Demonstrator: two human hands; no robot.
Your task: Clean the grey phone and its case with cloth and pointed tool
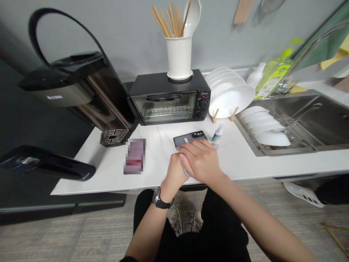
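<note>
My two hands are clasped together over the front part of the white counter. My right hand (203, 160) lies over my left hand (176, 169), its fingers close together and curled across it. The left fingers are hidden beneath. A small pale grey edge shows under the right palm; I cannot make out what it is. A watch with a black strap (163, 201) is on my left wrist. Just behind the hands lies a dark smartphone (187, 139), camera side up, partly covered by my right fingers. A small white bottle with a blue label (217, 134) stands right of it.
A blurred purplish flat item (135, 156) lies left on the counter (158, 178). Behind stand a black dispenser (81, 83), a toaster oven (169, 98) carrying a cup of chopsticks (179, 54), and racked plates (231, 98). Right is a sink (256, 145) with bowls (268, 127).
</note>
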